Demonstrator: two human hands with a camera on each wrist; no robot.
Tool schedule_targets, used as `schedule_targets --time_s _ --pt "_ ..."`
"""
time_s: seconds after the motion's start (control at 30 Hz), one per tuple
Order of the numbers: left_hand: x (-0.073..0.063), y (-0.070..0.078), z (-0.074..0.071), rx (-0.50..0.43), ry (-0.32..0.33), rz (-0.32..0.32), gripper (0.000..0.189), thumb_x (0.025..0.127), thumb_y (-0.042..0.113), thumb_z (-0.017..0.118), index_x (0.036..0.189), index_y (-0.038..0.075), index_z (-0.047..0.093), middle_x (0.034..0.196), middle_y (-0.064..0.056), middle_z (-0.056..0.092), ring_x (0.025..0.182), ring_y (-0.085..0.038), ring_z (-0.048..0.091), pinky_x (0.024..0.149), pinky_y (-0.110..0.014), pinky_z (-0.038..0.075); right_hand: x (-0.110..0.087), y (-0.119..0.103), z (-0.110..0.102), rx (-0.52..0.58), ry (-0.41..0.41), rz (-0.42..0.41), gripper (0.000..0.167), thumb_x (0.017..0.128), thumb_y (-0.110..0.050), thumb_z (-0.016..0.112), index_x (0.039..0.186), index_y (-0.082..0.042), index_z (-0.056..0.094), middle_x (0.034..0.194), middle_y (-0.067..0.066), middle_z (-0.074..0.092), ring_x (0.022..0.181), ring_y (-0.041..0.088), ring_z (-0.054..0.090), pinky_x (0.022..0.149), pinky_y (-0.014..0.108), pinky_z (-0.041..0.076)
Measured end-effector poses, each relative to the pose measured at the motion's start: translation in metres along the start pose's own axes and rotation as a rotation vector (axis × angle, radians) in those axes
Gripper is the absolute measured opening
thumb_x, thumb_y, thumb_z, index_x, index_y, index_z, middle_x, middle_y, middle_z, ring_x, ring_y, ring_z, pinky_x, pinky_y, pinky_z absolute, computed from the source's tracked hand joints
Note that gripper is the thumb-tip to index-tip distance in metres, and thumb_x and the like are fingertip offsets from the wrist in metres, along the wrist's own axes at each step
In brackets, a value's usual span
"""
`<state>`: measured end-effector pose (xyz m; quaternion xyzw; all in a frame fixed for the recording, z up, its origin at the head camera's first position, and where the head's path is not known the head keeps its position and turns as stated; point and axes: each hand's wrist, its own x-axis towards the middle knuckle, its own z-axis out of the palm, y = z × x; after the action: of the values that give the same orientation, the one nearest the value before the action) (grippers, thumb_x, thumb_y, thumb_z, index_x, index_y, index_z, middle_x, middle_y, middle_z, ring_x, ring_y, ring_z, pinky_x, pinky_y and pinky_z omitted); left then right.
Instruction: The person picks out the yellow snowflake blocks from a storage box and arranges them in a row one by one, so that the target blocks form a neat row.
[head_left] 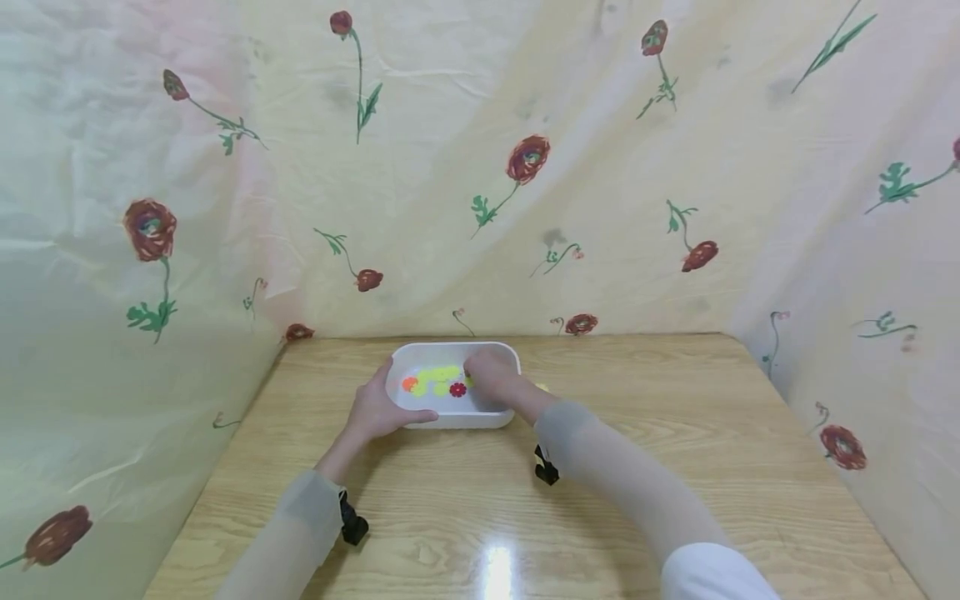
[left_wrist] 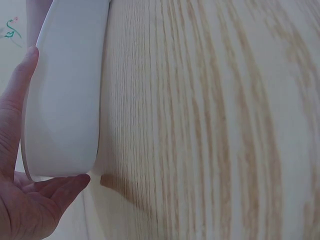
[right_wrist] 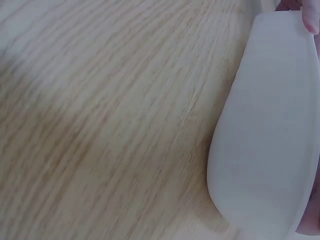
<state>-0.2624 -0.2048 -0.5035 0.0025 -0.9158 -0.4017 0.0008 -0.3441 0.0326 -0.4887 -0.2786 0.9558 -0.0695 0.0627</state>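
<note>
A white plastic basin with rounded corners stands on the wooden table. Inside lie several yellow-green flat pieces, an orange piece and a red flower-shaped piece. My left hand grips the basin's left end, thumb over the front rim and fingers around the side. My right hand reaches down into the basin's right part, fingers bent downward. Yellow-green shows beside its fingertips; whether they pinch a piece is hidden. In the right wrist view, the basin's wall covers most of this hand.
A small yellow item shows on the table behind my right wrist, mostly hidden. Flower-printed cloth hangs behind the table and along both sides. Black wrist devices are strapped to both arms.
</note>
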Motion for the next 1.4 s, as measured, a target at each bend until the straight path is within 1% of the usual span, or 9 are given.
schedule_targets --time_s 0.17,0.4,0.67,0.77,0.9,1.03,1.13,1.27,1.4 --pt "0.0 0.001 0.001 -0.002 0.003 0.002 0.136 0.068 0.053 0.099 0.17 0.008 0.02 0.166 -0.021 0.043 0.143 -0.04 0.052 0.12 -0.06 0.044 0.001 0.002 0.004 0.047 0.008 0.008 0.025 0.094 0.001 0.07 0.118 -0.005 0.076 0.119 0.012 0.075 0.115 0.028 0.068 0.112 0.042 0.053" --pt "0.001 0.001 0.003 -0.007 0.003 0.019 0.136 0.068 0.052 0.099 0.17 0.007 0.021 0.166 -0.021 0.043 0.143 -0.039 0.053 0.119 -0.059 0.045 0.002 0.006 0.003 0.123 0.02 -0.019 0.026 0.09 0.001 0.075 0.115 -0.005 0.077 0.118 0.012 0.076 0.114 0.029 0.068 0.111 0.043 0.054" --pt "0.004 0.003 0.005 0.01 0.012 0.014 0.135 0.069 0.055 0.098 0.169 0.008 0.021 0.165 -0.022 0.044 0.142 -0.04 0.053 0.118 -0.06 0.045 0.002 0.008 -0.002 0.132 0.049 -0.036 0.029 0.085 0.0 0.081 0.114 -0.004 0.076 0.112 0.01 0.076 0.106 0.026 0.068 0.106 0.042 0.055" --pt "0.004 0.003 0.005 0.015 0.012 0.013 0.136 0.068 0.056 0.098 0.169 0.007 0.022 0.165 -0.022 0.044 0.141 -0.04 0.053 0.118 -0.06 0.046 0.001 0.007 -0.004 0.146 0.064 -0.029 0.03 0.087 0.001 0.08 0.116 -0.003 0.075 0.115 0.012 0.075 0.11 0.028 0.068 0.107 0.043 0.055" --pt "0.004 0.003 0.004 0.019 0.013 0.01 0.138 0.067 0.058 0.098 0.169 0.007 0.022 0.165 -0.022 0.044 0.142 -0.04 0.053 0.118 -0.06 0.045 0.0 0.009 -0.012 0.143 0.085 -0.032 0.028 0.09 -0.001 0.078 0.118 0.0 0.074 0.119 0.015 0.075 0.116 0.032 0.069 0.108 0.043 0.055" --pt "0.005 0.002 0.003 0.025 0.017 0.006 0.139 0.066 0.059 0.098 0.169 0.007 0.022 0.166 -0.022 0.043 0.142 -0.041 0.052 0.118 -0.061 0.045 -0.002 0.014 -0.023 0.125 0.115 -0.051 0.029 0.087 -0.002 0.08 0.116 0.0 0.074 0.117 0.016 0.077 0.112 0.032 0.072 0.103 0.043 0.059" --pt "0.005 0.002 0.004 0.026 0.013 -0.002 0.138 0.067 0.058 0.098 0.169 0.007 0.021 0.166 -0.022 0.042 0.143 -0.041 0.051 0.119 -0.062 0.044 -0.007 0.02 -0.032 0.137 0.132 -0.061 0.03 0.087 -0.003 0.082 0.115 0.001 0.074 0.116 0.017 0.076 0.111 0.032 0.072 0.101 0.043 0.059" --pt "0.006 0.002 0.004 0.032 0.007 -0.007 0.138 0.067 0.057 0.098 0.17 0.007 0.02 0.167 -0.022 0.041 0.143 -0.041 0.051 0.12 -0.062 0.043 -0.017 0.031 -0.042 0.16 0.137 -0.067 0.03 0.089 -0.005 0.082 0.118 0.002 0.073 0.119 0.018 0.074 0.114 0.033 0.07 0.103 0.043 0.059" --pt "0.006 0.002 0.006 0.039 0.011 -0.004 0.138 0.067 0.058 0.097 0.17 0.007 0.02 0.167 -0.022 0.042 0.142 -0.041 0.051 0.12 -0.062 0.043 -0.028 0.042 -0.051 0.141 0.164 -0.078 0.031 0.089 -0.005 0.081 0.118 0.002 0.074 0.117 0.018 0.074 0.111 0.033 0.07 0.102 0.044 0.06"
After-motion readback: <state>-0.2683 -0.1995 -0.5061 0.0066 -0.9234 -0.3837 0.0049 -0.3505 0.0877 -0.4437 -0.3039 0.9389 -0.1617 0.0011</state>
